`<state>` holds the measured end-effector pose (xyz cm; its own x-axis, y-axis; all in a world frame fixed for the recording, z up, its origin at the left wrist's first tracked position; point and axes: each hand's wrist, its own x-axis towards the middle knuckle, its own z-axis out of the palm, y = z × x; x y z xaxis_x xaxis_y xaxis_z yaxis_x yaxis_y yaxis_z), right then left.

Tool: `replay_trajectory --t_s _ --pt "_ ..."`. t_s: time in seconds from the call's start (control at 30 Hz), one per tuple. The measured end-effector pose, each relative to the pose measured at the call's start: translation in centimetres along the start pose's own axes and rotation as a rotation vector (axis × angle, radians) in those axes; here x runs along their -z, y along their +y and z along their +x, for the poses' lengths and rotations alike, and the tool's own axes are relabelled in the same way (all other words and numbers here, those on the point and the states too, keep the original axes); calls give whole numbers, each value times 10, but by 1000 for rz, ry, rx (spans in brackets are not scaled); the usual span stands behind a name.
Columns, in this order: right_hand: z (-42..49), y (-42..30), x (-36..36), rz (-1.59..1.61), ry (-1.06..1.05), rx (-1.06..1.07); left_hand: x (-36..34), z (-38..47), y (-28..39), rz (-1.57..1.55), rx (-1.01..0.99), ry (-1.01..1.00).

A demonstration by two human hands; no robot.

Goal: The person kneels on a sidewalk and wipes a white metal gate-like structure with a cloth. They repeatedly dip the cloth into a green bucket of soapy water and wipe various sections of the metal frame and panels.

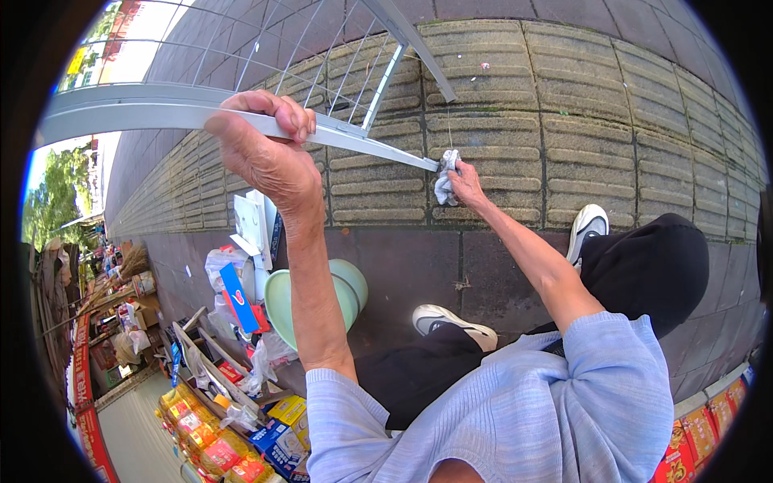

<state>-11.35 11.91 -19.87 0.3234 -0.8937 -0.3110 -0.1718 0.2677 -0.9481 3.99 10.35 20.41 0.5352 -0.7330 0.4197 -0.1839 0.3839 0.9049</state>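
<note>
A metal frame with a wire grid [338, 131] stands tilted in front of me on the pavement. My left hand [272, 139] is closed around its pale grey bar, high up. Lower down and to the right, my right hand [466, 182] presses a crumpled whitish cloth [445, 181] at the lower end of that same bar. The fingers partly cover the cloth. Another leg of the frame [436, 72] ends a little above the cloth.
Ribbed yellowish paving tiles [483, 139] run across the ground. Left of my feet stands a pale green bucket [350, 284] beside plastic bags and a blue box [238, 297]. Bottles of yellow oil [205, 435] are at lower left; red boxes [694, 441] line the lower right.
</note>
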Motion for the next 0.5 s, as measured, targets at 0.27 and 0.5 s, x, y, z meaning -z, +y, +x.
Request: replay_trajectory --t_s 0.27,0.5 --pt "2 -6 -17 457 -107 -557 -3 -6 3 -18 9 -39" --pt "2 3 25 -218 39 -96 -12 -5 -1 -1 -28 -54"
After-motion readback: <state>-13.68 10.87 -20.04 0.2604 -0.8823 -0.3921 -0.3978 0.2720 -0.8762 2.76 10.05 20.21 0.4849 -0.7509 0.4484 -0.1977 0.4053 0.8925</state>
